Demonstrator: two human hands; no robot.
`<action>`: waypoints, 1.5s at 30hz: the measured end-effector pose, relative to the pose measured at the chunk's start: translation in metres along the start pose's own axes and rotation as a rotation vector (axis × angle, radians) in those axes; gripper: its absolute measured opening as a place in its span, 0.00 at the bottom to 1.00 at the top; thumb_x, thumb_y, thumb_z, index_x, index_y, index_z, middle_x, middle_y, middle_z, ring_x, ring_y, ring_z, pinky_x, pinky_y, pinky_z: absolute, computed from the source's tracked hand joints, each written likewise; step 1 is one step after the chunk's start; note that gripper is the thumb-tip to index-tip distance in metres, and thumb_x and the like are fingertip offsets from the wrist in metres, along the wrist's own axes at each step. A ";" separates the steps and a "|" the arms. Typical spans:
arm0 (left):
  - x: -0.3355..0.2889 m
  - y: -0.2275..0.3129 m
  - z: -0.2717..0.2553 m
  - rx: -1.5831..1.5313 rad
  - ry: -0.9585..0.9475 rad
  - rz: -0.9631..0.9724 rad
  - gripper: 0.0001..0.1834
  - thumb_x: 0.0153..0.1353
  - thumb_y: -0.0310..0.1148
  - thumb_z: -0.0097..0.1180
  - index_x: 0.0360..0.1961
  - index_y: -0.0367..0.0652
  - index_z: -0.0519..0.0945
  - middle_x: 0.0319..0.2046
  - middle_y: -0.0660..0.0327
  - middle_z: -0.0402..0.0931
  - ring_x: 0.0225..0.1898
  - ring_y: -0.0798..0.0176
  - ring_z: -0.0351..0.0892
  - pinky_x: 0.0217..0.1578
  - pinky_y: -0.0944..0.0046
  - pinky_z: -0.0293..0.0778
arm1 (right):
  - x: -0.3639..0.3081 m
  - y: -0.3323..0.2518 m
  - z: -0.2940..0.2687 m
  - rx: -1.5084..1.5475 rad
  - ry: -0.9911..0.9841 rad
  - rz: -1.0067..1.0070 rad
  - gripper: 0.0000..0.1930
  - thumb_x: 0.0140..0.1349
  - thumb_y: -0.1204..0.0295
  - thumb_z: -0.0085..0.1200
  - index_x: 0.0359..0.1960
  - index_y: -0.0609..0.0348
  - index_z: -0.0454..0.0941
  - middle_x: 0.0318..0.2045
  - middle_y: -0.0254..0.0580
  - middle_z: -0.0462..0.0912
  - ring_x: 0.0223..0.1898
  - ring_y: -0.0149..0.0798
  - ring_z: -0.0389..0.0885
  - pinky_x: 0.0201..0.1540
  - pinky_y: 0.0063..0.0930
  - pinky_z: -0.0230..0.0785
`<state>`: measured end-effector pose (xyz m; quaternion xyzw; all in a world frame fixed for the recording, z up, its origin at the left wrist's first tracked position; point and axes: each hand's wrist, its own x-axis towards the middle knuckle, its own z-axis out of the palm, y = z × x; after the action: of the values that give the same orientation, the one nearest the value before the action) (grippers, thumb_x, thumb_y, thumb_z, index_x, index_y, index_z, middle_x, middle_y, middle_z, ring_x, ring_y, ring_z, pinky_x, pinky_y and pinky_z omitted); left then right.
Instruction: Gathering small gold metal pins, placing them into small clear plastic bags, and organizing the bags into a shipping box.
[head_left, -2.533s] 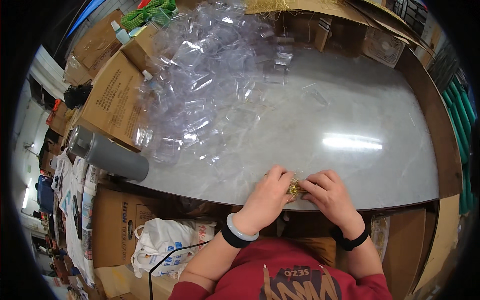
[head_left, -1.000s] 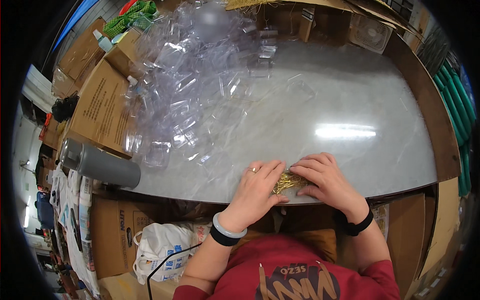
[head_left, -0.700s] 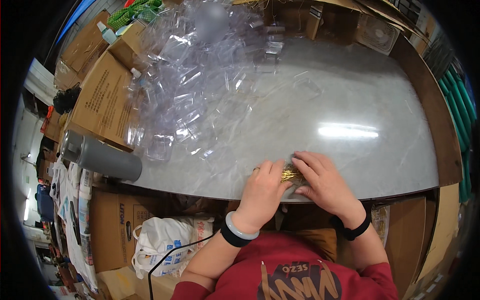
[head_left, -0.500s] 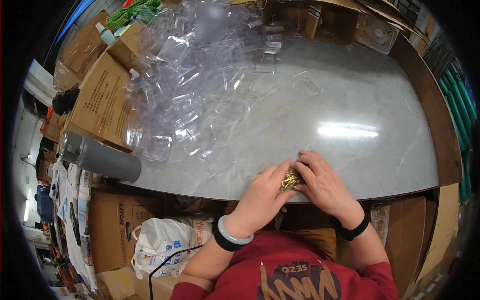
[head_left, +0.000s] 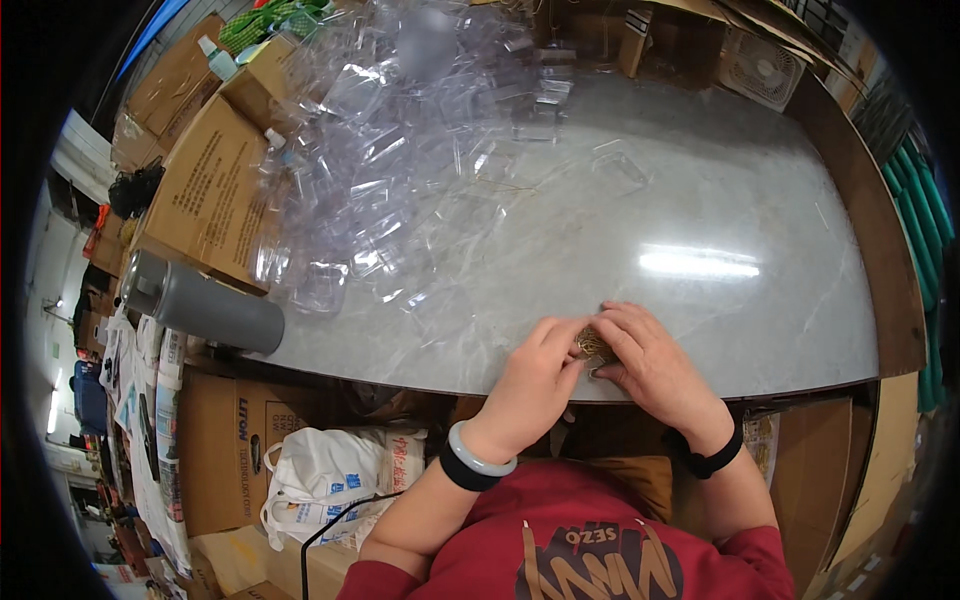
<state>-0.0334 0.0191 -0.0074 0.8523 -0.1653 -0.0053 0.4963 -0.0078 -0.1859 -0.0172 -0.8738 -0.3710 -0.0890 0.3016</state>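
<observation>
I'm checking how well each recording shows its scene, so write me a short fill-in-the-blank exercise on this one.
1. The bare left hand and bare right hand hold a bunch of thin wiry strands coloured ____.
2. A pale rigid bangle sits beside a black fabric-like band on the ____ wrist.
3. A white square fan appears near the far ____ corner of the grey marbled table.

Missing words: gold; left; right.

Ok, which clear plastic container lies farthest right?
The lone container on the grey tabletop, separated by a gap from the heap of others to its left.
</observation>
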 end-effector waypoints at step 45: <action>0.015 -0.020 0.021 0.396 -0.160 0.399 0.39 0.62 0.21 0.57 0.72 0.28 0.54 0.67 0.37 0.58 0.68 0.32 0.60 0.71 0.42 0.57 | -0.032 -0.017 -0.010 0.168 0.182 0.295 0.26 0.59 0.84 0.58 0.61 0.65 0.71 0.65 0.57 0.69 0.63 0.59 0.71 0.64 0.44 0.67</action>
<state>-0.0175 0.0061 -0.0329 0.8801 -0.3660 0.0575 0.2969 -0.0423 -0.2016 -0.0134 -0.8788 -0.2161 -0.0909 0.4157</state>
